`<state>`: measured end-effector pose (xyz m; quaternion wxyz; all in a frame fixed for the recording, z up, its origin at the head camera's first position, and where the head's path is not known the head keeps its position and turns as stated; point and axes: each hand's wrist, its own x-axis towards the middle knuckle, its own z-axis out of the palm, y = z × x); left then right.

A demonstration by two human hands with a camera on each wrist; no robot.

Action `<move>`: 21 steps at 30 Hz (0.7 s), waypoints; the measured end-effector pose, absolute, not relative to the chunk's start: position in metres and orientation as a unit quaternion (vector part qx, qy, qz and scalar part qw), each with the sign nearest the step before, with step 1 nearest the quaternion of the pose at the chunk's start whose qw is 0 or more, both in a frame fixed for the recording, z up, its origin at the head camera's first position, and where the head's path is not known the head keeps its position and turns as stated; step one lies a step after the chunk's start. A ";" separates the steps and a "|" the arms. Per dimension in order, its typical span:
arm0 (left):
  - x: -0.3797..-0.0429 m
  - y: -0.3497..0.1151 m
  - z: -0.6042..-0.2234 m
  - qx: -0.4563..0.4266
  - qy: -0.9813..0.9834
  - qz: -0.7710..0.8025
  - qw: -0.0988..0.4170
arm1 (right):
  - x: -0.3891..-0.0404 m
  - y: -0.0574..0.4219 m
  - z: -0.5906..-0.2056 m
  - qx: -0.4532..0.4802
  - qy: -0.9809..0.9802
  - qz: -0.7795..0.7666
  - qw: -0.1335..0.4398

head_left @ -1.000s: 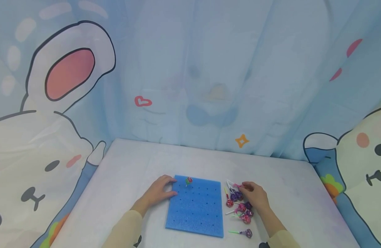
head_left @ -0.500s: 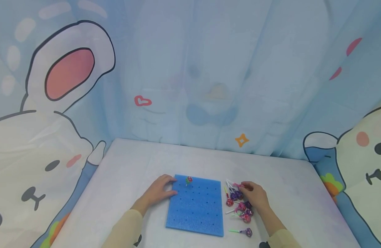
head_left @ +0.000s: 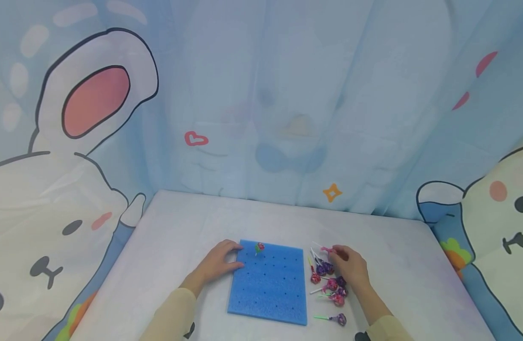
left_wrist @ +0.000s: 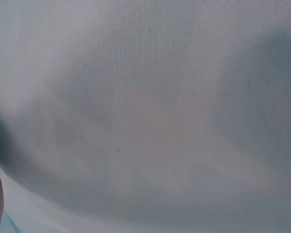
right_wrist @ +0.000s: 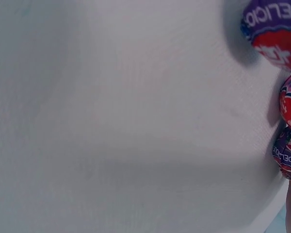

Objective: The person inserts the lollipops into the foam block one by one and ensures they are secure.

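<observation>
On the table lies a blue foam board (head_left: 267,284) dotted with small holes. One lollipop (head_left: 259,248) with a green and red wrapper stands upright near its far left corner. My left hand (head_left: 218,259) rests at the board's left edge, thumb and fingers spread apart. To the right of the board, my right hand (head_left: 351,269) pinches a pink-wrapped lollipop (head_left: 327,249), its pale stick pointing away to the left; the fingers hide its head. Purple lollipops (head_left: 324,269) lie just below that hand. In the right wrist view, wrapped lollipop heads (right_wrist: 276,34) show at the right edge.
Several more lollipops lie beside the board: a red one (head_left: 315,278), pink ones (head_left: 339,300) and a separate purple one (head_left: 341,320) nearest me. A white cloth covers the table (head_left: 193,213). A blue printed curtain (head_left: 287,94) hangs behind.
My right hand has risen slightly away from the pile, lifting the pink-wrapped lollipop with it. The left hand and the board stay where they were.
</observation>
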<state>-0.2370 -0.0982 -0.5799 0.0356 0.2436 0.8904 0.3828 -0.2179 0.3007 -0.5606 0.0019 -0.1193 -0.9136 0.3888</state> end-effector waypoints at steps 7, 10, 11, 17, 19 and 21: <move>-0.237 -0.098 -0.579 0.242 0.891 0.383 0.037 | -0.221 0.300 -0.559 -0.113 -0.912 0.394 0.016; -0.237 -0.098 -0.577 0.242 0.890 0.386 0.037 | -0.223 0.298 -0.559 -0.113 -0.910 0.399 0.021; -0.237 -0.098 -0.577 0.242 0.890 0.386 0.037 | -0.223 0.298 -0.559 -0.113 -0.908 0.402 0.022; -0.237 -0.098 -0.578 0.242 0.890 0.384 0.038 | -0.224 0.295 -0.557 -0.117 -0.899 0.422 0.035; -0.237 -0.098 -0.578 0.241 0.891 0.383 0.039 | -0.224 0.293 -0.556 -0.117 -0.895 0.428 0.041; -0.237 -0.098 -0.579 0.241 0.891 0.383 0.040 | -0.224 0.292 -0.554 -0.112 -0.892 0.435 0.048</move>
